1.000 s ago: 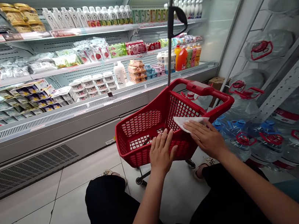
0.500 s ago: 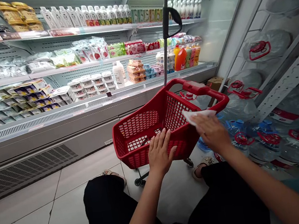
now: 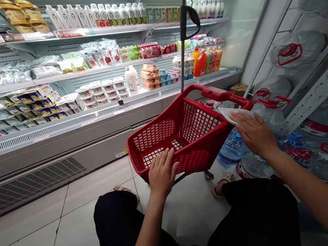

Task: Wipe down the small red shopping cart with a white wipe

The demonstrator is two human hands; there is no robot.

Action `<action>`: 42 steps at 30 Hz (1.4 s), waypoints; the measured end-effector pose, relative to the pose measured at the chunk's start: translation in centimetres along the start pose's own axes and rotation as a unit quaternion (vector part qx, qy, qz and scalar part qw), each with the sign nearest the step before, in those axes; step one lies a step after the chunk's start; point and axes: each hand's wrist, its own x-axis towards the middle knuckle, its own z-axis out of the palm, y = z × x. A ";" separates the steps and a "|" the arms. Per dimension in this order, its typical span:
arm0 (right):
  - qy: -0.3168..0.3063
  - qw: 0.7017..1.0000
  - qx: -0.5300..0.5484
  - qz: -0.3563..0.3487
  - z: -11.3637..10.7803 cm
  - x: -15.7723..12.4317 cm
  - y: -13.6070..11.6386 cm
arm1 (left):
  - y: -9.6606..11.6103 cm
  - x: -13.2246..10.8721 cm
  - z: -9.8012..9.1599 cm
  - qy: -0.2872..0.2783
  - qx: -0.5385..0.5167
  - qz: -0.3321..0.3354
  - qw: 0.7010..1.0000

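A red plastic shopping cart (image 3: 184, 136) with latticed walls stands in front of my knees, its basket holding no goods that I can see. My left hand (image 3: 161, 173) lies over the near rim, fingers stretched out and thumb apart. In my right hand (image 3: 253, 128) is a white cloth (image 3: 232, 114), pressed under the fingers against the side of the cart's handle (image 3: 224, 97) at its right end. Part of the cloth is covered by the fingers. A grey pole (image 3: 183, 39) with a black hook rises behind the basket.
A refrigerated display (image 3: 102, 119) with dairy cartons, cups and bottles runs behind the cart. Large water bottles (image 3: 231, 150) crowd the floor and rack close to my right arm. Beneath the cart is a tiled floor (image 3: 84, 228); my legs flank it.
The cloth and my right hand have slid right and slightly up along the cart's handle side. My left hand has shifted left along the rim, and the cart has turned slightly.
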 end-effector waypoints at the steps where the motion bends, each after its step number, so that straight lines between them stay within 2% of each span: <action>1: -0.004 1.000 0.003 0.007 0.5 0.5 0.0 | -0.5 -0.2 0.0 0.007 0.000 -0.011 1.000; 3: -0.012 1.000 0.011 0.013 1.8 1.4 -0.8 | -1.3 -0.8 -0.1 0.023 0.005 -0.026 0.999; 5: -0.028 0.999 0.021 -0.001 3.3 1.6 -2.8 | -1.7 -1.3 0.0 0.037 0.015 -0.033 0.999; 8: -0.056 0.996 0.055 -0.041 5.3 0.9 -8.1 | -1.6 -1.9 0.1 0.046 0.028 -0.036 0.998; 11: -0.062 0.991 0.099 -0.068 6.5 -0.5 -14.2 | -1.2 -2.3 -0.1 0.045 0.032 -0.038 0.998; 14: -0.080 0.982 0.131 -0.111 6.6 -1.3 -17.4 | -1.8 -2.7 -0.6 0.037 0.027 -0.028 0.999; 16: -0.093 0.976 0.136 -0.141 6.3 -0.9 -16.9 | -2.9 -3.1 -1.0 0.030 0.019 -0.011 0.999; 18: -0.090 0.978 0.124 -0.143 6.3 -0.1 -14.7 | -4.2 -3.6 -1.4 0.032 0.017 -0.003 0.999; 22: -0.063 0.991 0.084 -0.085 7.1 2.0 -9.2 | -5.7 -4.2 -1.6 0.028 0.015 -0.009 0.999; 24: -0.061 0.994 0.073 -0.060 7.8 2.8 -7.8 | -5.5 -4.1 -1.3 0.018 0.007 -0.011 1.000; 27: -0.063 0.995 0.067 -0.029 8.4 3.1 -8.6 | -4.5 -3.3 -0.5 0.023 0.007 -0.031 0.999; 29: -0.077 0.994 0.073 -0.037 8.3 2.6 -11.1 | -3.6 -2.8 0.0 0.036 0.014 -0.050 0.998; 34: -0.128 0.975 0.127 -0.131 6.4 -0.6 -19.4 | -1.8 -2.8 0.5 0.038 0.036 -0.067 0.996; 36: -0.139 0.967 0.142 -0.161 5.8 -1.6 -20.5 | -2.1 -3.1 0.0 0.013 0.031 -0.041 0.999; 38: -0.141 0.964 0.141 -0.176 5.7 -2.0 -19.3 | -3.3 -3.3 -0.8 -0.022 0.021 0.003 1.000; 40: -0.128 0.971 0.123 -0.163 6.2 -1.6 -16.1 | -5.1 -3.5 -1.5 -0.051 0.019 0.038 0.998; 42: -0.106 0.983 0.095 -0.119 7.1 -0.6 -12.1 | -6.9 -3.5 -1.9 -0.063 0.025 0.051 0.996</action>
